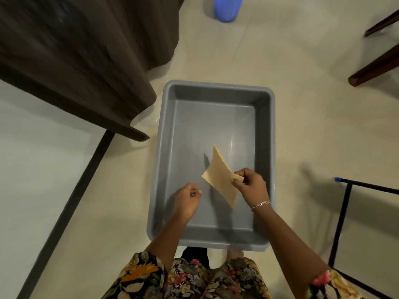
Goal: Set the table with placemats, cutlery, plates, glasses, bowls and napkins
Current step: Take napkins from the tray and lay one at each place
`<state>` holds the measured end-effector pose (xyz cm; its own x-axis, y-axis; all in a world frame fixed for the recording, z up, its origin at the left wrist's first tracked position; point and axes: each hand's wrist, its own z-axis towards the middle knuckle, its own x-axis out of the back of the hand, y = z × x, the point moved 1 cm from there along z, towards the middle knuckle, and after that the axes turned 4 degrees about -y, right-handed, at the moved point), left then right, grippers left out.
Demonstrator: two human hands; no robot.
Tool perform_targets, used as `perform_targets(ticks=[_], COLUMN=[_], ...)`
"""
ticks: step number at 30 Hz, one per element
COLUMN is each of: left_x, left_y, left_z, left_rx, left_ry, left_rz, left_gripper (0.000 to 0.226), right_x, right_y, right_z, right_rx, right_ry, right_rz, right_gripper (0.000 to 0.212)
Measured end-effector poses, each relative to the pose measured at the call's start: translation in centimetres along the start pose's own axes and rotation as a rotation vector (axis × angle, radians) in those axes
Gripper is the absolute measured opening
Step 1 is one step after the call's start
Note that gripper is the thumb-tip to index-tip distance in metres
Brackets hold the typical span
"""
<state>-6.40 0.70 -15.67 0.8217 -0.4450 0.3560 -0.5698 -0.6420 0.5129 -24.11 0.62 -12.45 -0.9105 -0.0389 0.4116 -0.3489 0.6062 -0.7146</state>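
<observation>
A grey plastic tub (166,160) stands on the pale floor in front of me, with nothing lying on its bottom. My right hand (251,184) pinches a folded beige napkin (220,175) by one corner and holds it above the tub's near half. The napkin hangs tilted, its far tip pointing away from me. My left hand (187,200) hovers to the left of the napkin over the tub, fingers curled shut, with nothing seen in it.
A dark brown curtain (75,61) hangs at the upper left, its hem close to the tub's far left corner. Dark wooden furniture legs (375,67) show at the upper right. A black metal frame (343,216) stands at the right. A blue container (226,7) sits far ahead.
</observation>
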Motion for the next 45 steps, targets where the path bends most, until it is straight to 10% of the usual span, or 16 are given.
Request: perform_targets(ticks=[10,20,26,32,42,45], left_x=[-4.8,-16.0,-25.7,-33.6,-43.5,-46.1], left_y=[10.0,10.8,10.2,10.8,13.3,14.6], left_z=[-10.3,-28.3,-40.1,-49.4,-51.5,-51.0], left_rx=[0.084,-0.165,-0.238,-0.263,-0.117,-0.216], left_ry=[-0.435,-0.694,-0.932,-1.187,-1.351,-1.296], left_rz=[-1.150,-1.011,-0.913,-0.802,-0.452,-0.235], left_gripper=[0.057,0.049,0.038,0.021,0.073,0.051], right_x=[6.8,15.3,24.9,30.8,38.6,41.8], right_y=[-3.1,6.2,13.7,20.1,27.0,29.0], right_z=[-13.9,-32.9,-45.7,-54.0,-60.8,-61.5], right_rx=[0.665,0.730,0.392,0.158,0.168,0.185], right_ry=[0.197,0.464,1.007,0.612,1.167,1.211], right_rz=[-0.381,-0.361,0.329,1.309,1.050,0.937], right_gripper=[0.024,0.022,0.016,0.030,0.028,0.026])
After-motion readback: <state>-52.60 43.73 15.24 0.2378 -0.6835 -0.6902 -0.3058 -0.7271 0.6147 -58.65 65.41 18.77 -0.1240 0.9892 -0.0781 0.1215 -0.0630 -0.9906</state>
